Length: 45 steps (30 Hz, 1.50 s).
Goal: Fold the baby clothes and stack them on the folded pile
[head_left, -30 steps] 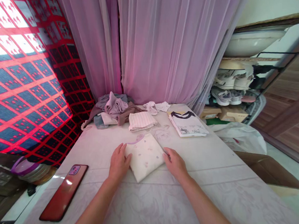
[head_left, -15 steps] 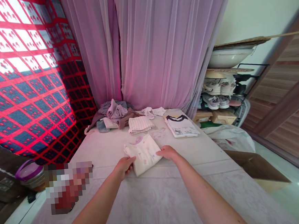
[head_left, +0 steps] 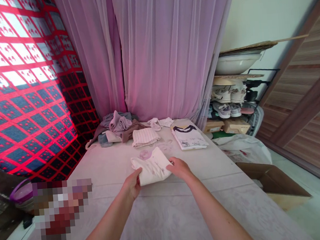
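A small cream shirt [head_left: 152, 168] with faint prints is folded into a bundle between my hands, over the middle of the bed [head_left: 156, 216]. My left hand [head_left: 133, 183] pinches its left edge, thumb on top. On the opposite side my right hand [head_left: 178, 167] grips the right edge, with the fingers partly hidden behind the cloth. Just beyond it lies a folded striped garment [head_left: 145, 137]. To the right rests a folded white shirt [head_left: 189, 137] with a dark collar, on top of other folded cloth.
A heap of loose clothes [head_left: 118, 125] lies at the far left, with small white garments [head_left: 161, 122] beside it. Purple curtains [head_left: 160, 53] hang behind the bed. On the right stand a shoe rack [head_left: 228, 96] and an open cardboard box [head_left: 272, 181]. A blurred-out reddish item [head_left: 62, 212] lies at left.
The shirt's near edge has lifted slightly and its cloth has bent between my hands. Both hands keep hold of it. The whole view has shifted a little.
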Each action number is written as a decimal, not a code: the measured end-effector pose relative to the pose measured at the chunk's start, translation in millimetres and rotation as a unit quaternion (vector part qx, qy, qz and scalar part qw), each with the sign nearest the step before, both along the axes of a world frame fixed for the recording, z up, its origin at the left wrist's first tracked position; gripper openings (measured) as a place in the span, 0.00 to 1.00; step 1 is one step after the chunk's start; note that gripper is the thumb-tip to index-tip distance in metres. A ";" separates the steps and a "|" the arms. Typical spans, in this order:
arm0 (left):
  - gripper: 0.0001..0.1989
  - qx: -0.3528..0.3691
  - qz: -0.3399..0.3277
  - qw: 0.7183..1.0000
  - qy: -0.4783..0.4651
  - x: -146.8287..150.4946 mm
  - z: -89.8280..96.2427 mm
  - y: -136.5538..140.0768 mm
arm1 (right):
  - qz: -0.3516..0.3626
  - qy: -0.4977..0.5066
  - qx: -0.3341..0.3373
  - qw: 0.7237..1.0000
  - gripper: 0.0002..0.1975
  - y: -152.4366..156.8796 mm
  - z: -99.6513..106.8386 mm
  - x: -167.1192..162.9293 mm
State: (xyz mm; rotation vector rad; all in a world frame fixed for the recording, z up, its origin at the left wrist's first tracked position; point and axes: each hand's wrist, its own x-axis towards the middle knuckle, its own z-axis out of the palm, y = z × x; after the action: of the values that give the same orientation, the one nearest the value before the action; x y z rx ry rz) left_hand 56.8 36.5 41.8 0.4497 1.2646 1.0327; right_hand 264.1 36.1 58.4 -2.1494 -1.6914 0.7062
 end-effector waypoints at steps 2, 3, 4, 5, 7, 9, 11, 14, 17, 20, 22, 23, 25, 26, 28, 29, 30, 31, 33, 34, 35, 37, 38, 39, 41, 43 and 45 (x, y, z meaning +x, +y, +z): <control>0.05 0.020 -0.009 1.000 -0.019 14.6 7.9 13.2 | -0.011 0.013 0.045 0.999 0.14 1.4 11.3 16.3; 0.06 0.034 -0.017 0.999 -0.027 24.4 12.7 21.6 | -0.022 0.019 0.069 0.997 0.13 3.1 17.4 26.0; 0.07 0.049 -0.027 0.998 -0.034 35.8 18.3 31.0 | -0.037 0.024 0.093 0.995 0.13 5.6 23.3 36.8; 0.09 0.066 -0.037 0.996 -0.041 48.8 24.6 41.4 | -0.054 0.027 0.115 0.992 0.13 9.0 28.8 48.5; 0.14 0.104 -0.057 0.992 -0.054 78.3 39.2 64.4 | -0.093 0.029 0.161 0.982 0.13 18.4 38.2 73.9; 0.20 0.134 -0.076 0.986 -0.067 110.7 55.4 89.6 | -0.135 0.033 0.213 0.967 0.14 31.2 45.2 100.6; 0.23 0.177 -0.109 0.975 -0.083 143.5 69.1 114.8 | -0.180 0.042 0.264 0.947 0.16 46.2 49.4 126.9; 0.29 0.194 -0.133 0.968 -0.088 188.1 71.9 144.3 | -0.247 0.039 0.298 0.921 0.20 68.0 46.1 162.1; 0.42 0.167 -0.149 0.972 -0.070 221.9 45.4 155.1 | -0.297 0.002 0.243 0.924 0.20 82.7 25.6 188.6; 0.48 0.143 -0.176 0.973 -0.043 240.2 6.1 152.4 | -0.307 -0.014 0.147 0.940 0.19 88.2 -5.5 205.0; 0.47 0.141 -0.192 0.971 -0.023 244.6 -13.1 151.5 | -0.304 0.001 0.120 0.945 0.19 88.8 -22.8 211.7; 0.45 0.144 -0.196 0.970 -0.016 245.3 -18.7 152.6 | -0.304 0.014 0.121 0.945 0.19 88.9 -28.8 214.1; 0.43 0.157 -0.199 0.967 -0.006 245.4 -22.7 157.7 | -0.308 0.041 0.140 0.940 0.20 90.0 -35.1 217.9; 0.42 0.163 -0.200 0.966 -0.004 245.3 -22.4 160.7 | -0.312 0.050 0.153 0.936 0.20 91.0 -36.2 219.3; 0.42 0.171 -0.202 0.964 0.000 245.4 -20.8 165.0 | -0.320 0.059 0.172 0.930 0.21 93.3 -36.4 221.4; 0.42 0.171 -0.205 0.964 0.003 245.6 -20.6 165.7 | -0.323 0.060 0.175 0.928 0.21 94.1 -36.5 222.0; 0.41 0.169 -0.208 0.963 0.007 245.7 -21.4 165.5 | -0.326 0.060 0.171 0.928 0.21 94.5 -37.0 222.4; 0.40 0.165 -0.211 0.963 0.011 245.6 -23.0 164.5 | -0.329 0.061 0.162 0.928 0.22 94.3 -38.0 222.6; 0.37 0.157 -0.218 0.963 0.021 244.8 -27.7 161.9 | -0.334 0.064 0.145 0.929 0.23 92.6 -40.7 222.1; 0.36 0.154 -0.222 0.962 0.025 244.1 -30.1 161.2 | -0.339 0.064 0.142 0.928 0.23 91.3 -41.9 221.5; 0.35 0.153 -0.226 0.962 0.028 243.2 -32.0 161.1 | -0.345 0.062 0.146 0.925 0.23 89.8 -42.7 220.6; 0.34 0.155 -0.235 0.959 0.030 241.6 -34.2 163.3 | -0.362 0.053 0.167 0.916 0.22 87.6 -42.4 218.0; 0.34 0.157 -0.238 0.958 0.031 241.1 -34.5 165.1 | -0.370 0.049 0.180 0.910 0.22 86.9 -41.6 216.5; 0.34 0.159 -0.242 0.957 0.031 240.7 -34.6 167.1 | -0.376 0.045 0.192 0.905 0.21 86.6 -40.6 215.0; 0.34 0.163 -0.247 0.955 0.030 240.5 -34.7 170.1 | -0.382 0.045 0.200 0.901 0.20 86.5 -39.8 212.2; 0.34 0.165 -0.254 0.953 0.028 240.5 -35.2 171.1 | -0.386 0.046 0.192 0.901 0.20 86.0 -42.2 210.5; 0.35 0.164 -0.261 0.951 0.024 239.7 -35.8 170.5 | -0.394 0.045 0.177 0.901 0.20 84.5 -47.0 210.0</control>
State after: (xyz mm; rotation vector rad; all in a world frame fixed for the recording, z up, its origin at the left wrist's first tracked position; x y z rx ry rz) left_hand 296.6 207.0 6.0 1.0118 0.9364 0.7747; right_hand 474.1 120.6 11.3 -2.2032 -0.6923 0.2254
